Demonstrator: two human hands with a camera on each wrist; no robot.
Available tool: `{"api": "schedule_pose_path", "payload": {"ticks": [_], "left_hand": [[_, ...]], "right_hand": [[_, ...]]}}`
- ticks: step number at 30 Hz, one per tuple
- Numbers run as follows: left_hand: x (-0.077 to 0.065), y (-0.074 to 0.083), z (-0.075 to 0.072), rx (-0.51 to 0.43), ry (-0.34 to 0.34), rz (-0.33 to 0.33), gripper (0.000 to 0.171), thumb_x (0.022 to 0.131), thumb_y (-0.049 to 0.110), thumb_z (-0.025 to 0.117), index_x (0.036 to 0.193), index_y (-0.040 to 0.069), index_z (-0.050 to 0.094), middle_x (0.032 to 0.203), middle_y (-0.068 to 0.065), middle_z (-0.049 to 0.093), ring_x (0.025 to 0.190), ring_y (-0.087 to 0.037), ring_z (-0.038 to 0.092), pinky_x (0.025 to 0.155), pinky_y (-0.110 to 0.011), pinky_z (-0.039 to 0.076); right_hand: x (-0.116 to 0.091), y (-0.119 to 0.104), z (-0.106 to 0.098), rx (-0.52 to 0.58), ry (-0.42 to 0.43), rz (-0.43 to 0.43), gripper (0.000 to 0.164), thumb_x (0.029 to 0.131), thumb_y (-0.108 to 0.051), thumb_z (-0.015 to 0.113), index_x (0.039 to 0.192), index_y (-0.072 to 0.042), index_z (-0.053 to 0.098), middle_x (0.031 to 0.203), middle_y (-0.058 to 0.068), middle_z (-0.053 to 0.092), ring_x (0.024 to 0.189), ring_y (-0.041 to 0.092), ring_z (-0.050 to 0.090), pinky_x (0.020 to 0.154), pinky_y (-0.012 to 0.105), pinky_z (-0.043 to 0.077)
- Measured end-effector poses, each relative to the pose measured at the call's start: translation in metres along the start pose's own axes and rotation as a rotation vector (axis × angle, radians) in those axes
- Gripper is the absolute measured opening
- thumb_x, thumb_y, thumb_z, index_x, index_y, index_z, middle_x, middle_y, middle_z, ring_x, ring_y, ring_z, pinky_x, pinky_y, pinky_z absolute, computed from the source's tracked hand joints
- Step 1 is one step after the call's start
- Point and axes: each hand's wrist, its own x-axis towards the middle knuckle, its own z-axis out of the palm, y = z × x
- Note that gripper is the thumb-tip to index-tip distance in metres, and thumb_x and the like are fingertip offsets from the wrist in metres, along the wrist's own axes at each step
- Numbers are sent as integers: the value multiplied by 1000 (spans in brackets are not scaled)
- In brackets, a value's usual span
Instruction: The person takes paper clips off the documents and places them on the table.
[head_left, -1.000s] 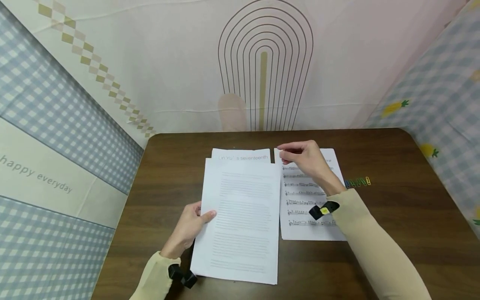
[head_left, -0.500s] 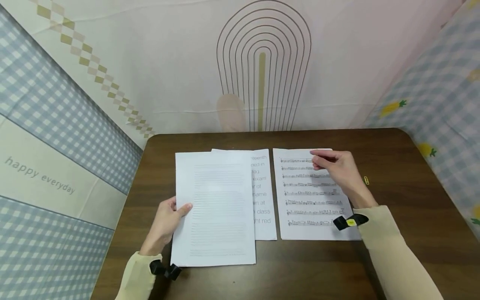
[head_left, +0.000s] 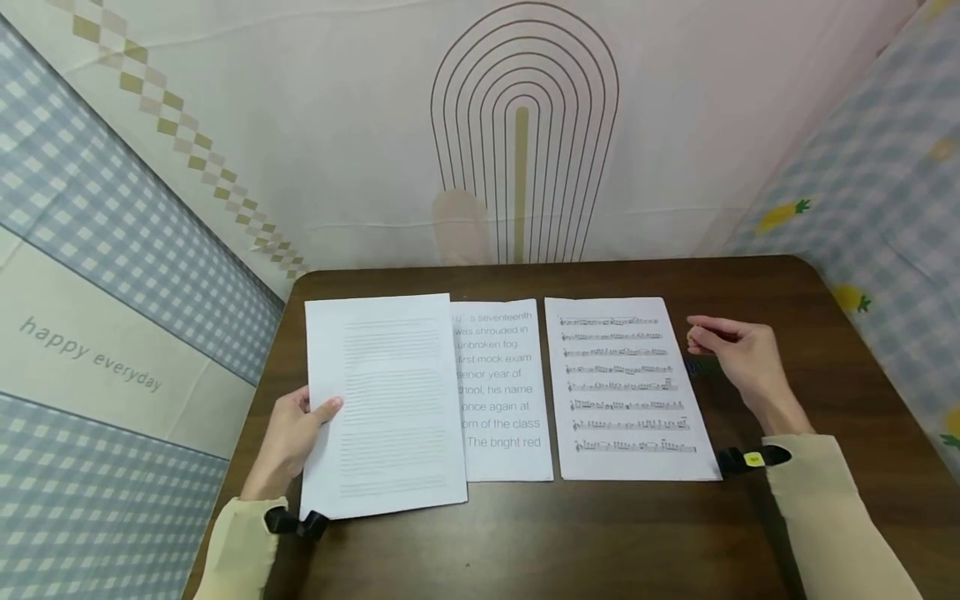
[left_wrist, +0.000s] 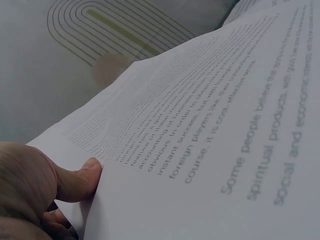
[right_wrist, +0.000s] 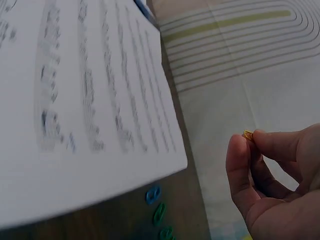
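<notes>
My left hand (head_left: 288, 437) pinches the left edge of a stack of printed paper (head_left: 393, 408), thumb on top. In the left wrist view the pages bend near that thumb (left_wrist: 80, 182). This stack overlaps a large-print sheet (head_left: 504, 425), hiding its left part. My right hand (head_left: 753, 367), off the right edge of the sheet music (head_left: 630, 417), pinches a small yellow paper clip (right_wrist: 248, 135) between thumb and index finger. Beside the sheet music lie a blue paper clip (right_wrist: 153, 194) and a green paper clip (right_wrist: 159, 212), mostly hidden by my right hand in the head view.
A brown wooden table (head_left: 585, 542) carries all the papers. Behind it hangs a pale cloth (head_left: 360, 167) with an arch pattern, and checked cloth (head_left: 885, 192) covers the right side. A narrow gap separates the large-print sheet from the sheet music.
My left hand has drawn the stack leftward and slightly back, uncovering more of the large-print sheet. My right hand has moved from the sheet music's top left corner to beyond its right edge.
</notes>
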Motion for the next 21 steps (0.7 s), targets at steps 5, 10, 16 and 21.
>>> {"api": "schedule_pose_path", "payload": {"ticks": [5,10,16,21], "left_hand": [[9,-6,-15,37,26,-7,53,110,15,65,151,-15,51,102,-9,80,77,-5,73,67,-27,61],[18,-12,-30,39,28,-17,55,111,14,64,154,-16,47,96,1,78,77,-3,72,68,-25,61],[27,-18,-48,60,21,-38,59,112,15,61,157,-16,41,95,7,74,77,0,69,69,-24,59],[35,-24,-60,88,21,-56,60,113,17,60,158,-16,40,92,10,72,77,0,67,69,-24,57]], "right_hand": [[0,18,-17,0,25,26,45,109,-23,68,143,7,66,93,-32,72,80,-7,72,76,9,59],[1,33,-32,-18,46,47,43,109,-20,67,142,8,66,89,-33,71,79,-7,70,74,9,57],[2,50,-45,-88,53,69,42,111,-19,64,142,9,65,91,-38,66,80,-10,69,74,9,58],[5,60,-54,-131,38,102,42,112,-17,61,143,11,64,91,-41,60,79,-11,67,72,11,60]]}}
